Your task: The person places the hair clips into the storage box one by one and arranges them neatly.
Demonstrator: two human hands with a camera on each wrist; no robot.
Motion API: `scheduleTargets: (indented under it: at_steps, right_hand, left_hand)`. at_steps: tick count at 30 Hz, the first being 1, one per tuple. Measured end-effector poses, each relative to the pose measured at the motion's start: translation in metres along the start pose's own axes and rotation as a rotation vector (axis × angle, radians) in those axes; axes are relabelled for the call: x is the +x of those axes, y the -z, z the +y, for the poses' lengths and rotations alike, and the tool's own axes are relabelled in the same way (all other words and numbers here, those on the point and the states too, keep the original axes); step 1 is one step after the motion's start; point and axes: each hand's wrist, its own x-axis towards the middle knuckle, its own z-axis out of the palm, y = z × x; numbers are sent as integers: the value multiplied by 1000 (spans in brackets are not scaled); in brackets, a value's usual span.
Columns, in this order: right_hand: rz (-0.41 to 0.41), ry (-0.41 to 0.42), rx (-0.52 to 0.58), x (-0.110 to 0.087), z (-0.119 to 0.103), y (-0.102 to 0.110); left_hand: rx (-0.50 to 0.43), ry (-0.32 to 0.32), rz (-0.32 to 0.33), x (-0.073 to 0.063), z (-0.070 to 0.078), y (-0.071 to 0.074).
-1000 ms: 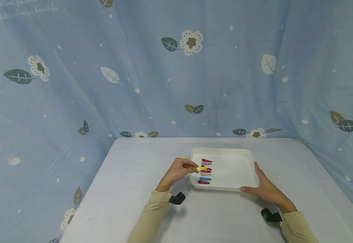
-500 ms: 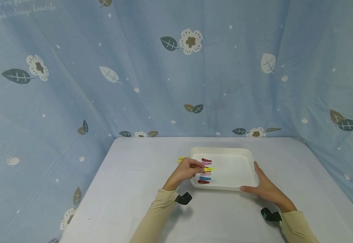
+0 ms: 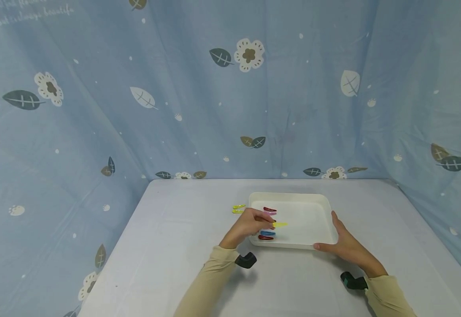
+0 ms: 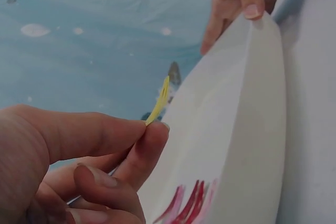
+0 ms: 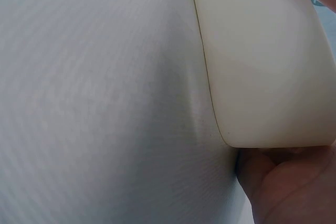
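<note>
My left hand (image 3: 251, 225) pinches a yellow hair clip (image 3: 280, 224) between thumb and forefinger, above the left part of a white tray (image 3: 307, 220). In the left wrist view the yellow clip stands up from the fingertips, tilted. Beneath that hand, clips lie in a column along the tray's left side: a dark red one (image 3: 269, 209), a pink one (image 3: 270, 213), a blue one (image 3: 268, 233) and another red one (image 3: 265, 237); the hand hides others. My right hand (image 3: 349, 246) holds the tray's near right corner, thumb on the front edge and fingers along the right side.
Two yellow hair clips (image 3: 238, 208) lie on the white tabletop (image 3: 191, 220) just left of the tray. Behind the table hangs a blue curtain (image 3: 198, 110) with leaves and flowers. A dark wrist device (image 3: 246, 260) sits at each cuff.
My left hand has moved right over the tray with the yellow clip, uncovering the two yellow clips on the table. My right hand stays at the tray corner.
</note>
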Motion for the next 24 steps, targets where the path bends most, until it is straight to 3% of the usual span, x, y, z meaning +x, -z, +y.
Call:
scheduleTargets:
  at_steps: [10,20,24]
  right_hand:
    - [-4,-12,-10,1,2,-1]
    - [-2,-19,-16,1,2,-1]
    - [-2,-14,-14,1,2,-1]
  left_hand:
    - [150,0,54,5,-2,-12]
    - [153,11,47,4,1,-21]
    - [204,14,50,5,2,-24]
